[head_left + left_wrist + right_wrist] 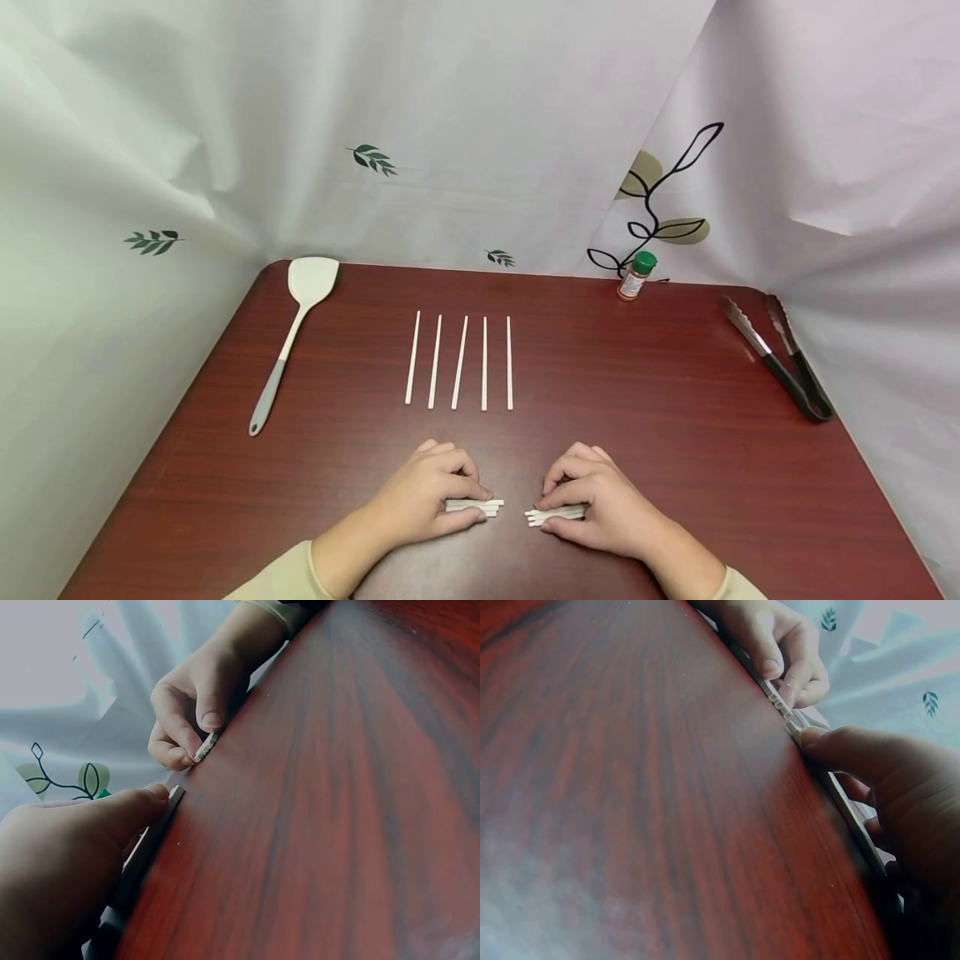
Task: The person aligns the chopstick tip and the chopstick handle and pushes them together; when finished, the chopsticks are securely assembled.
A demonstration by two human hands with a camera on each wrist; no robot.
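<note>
Low over the near middle of the table, my left hand (423, 500) pinches a small bundle of thin white sticks (492, 507) between thumb and fingers. Facing it, my right hand (603, 508) grips a second bundle of white sticks (555, 515) the same way. Both bundles lie sideways, their ends pointing at each other across a small gap in the head view. In the right wrist view, the stick ends of the left bundle (778, 703) show side by side. Palms and fingers hide the outer parts of both bundles. Beyond the hands, several loose white sticks (484, 367) lie in a spaced row.
A cream spatula (281, 358) with a grey handle lies at the left. Near the back edge stands a spice bottle (634, 279) with a green cap. Black-handled metal tongs (783, 372) lie spread at the right. White curtains (465, 100) surround the dark red table (637, 375).
</note>
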